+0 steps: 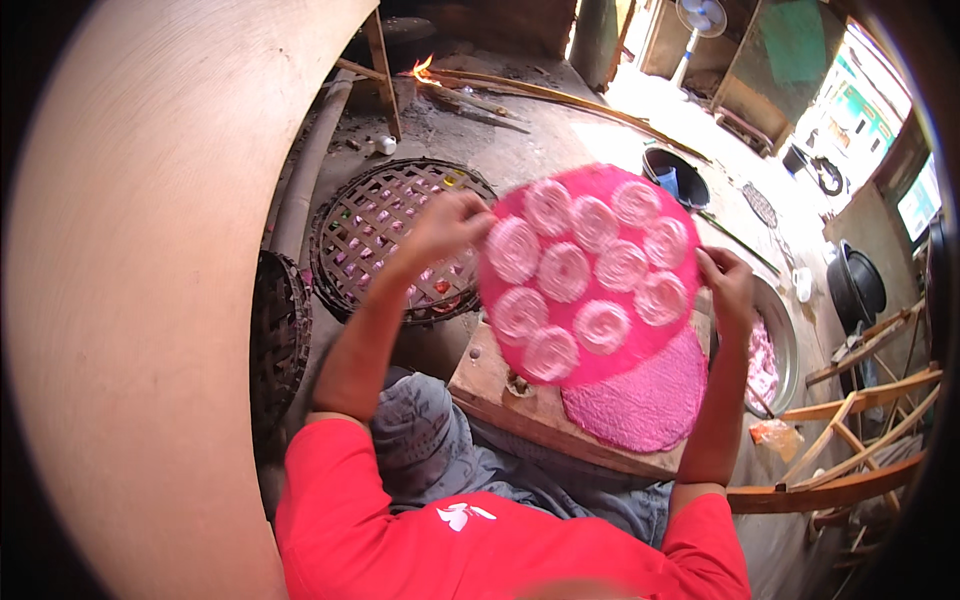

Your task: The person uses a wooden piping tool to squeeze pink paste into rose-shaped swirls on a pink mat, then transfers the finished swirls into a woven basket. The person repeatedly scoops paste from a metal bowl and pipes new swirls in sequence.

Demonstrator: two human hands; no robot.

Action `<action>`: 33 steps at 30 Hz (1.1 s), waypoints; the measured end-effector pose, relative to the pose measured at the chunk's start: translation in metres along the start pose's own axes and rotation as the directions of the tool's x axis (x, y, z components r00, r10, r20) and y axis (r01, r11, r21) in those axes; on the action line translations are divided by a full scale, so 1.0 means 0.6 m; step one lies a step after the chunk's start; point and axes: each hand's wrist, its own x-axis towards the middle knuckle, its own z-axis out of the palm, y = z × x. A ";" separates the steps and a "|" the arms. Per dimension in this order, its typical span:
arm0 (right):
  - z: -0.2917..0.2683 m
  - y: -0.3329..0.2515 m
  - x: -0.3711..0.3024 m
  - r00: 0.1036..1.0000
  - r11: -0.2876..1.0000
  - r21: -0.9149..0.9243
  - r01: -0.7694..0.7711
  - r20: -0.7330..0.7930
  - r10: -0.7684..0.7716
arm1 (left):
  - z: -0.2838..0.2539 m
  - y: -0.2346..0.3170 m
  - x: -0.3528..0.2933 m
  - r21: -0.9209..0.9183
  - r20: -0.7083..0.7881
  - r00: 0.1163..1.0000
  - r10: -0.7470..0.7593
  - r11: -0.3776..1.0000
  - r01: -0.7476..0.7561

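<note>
Between my two hands hangs a thin, bright pink round sheet (pixel 550 220), tilted up above a low wooden board (pixel 480 385). Several pale pink coiled, lacy discs (pixel 562 272) lie spread over it. My left hand (pixel 455 225) pinches its left edge. On the opposite side, my right hand (pixel 732 285) grips the right edge between thumb and fingers. Below, a wrinkled pink round sheet (pixel 645 405) rests on the board, partly covered by the raised one. Beside my right forearm is a metal basin (pixel 790 350) with a pink and white mass (pixel 763 365) in it.
Round woven lattice trays (pixel 340 235) sit at the left. A large pale curved surface (pixel 140 300) fills the left side. Small flames (pixel 424 72) burn on wood at the back. A black bucket (pixel 690 178) stands beyond the sheet; a wooden frame (pixel 850 430) lies at the right.
</note>
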 end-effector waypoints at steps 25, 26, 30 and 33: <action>0.689 0.158 0.192 0.950 0.984 -0.151 -0.100 0.281 0.139 | -0.405 -0.421 0.145 0.609 -0.727 0.683 -0.075 0.389 0.691; 0.686 0.150 0.192 0.950 0.984 -0.170 -0.063 0.293 0.111 | -0.403 -0.421 0.144 0.594 -0.741 0.668 -0.069 0.395 0.701; 0.644 0.115 0.167 0.930 0.943 -0.281 0.179 0.361 -0.069 | -0.387 -0.409 0.136 0.565 -0.747 0.664 -0.020 0.508 0.650; 0.546 0.112 0.107 0.869 0.945 -0.094 0.313 0.430 -0.245 | -0.368 -0.379 0.118 0.608 -0.705 0.707 0.062 0.566 0.556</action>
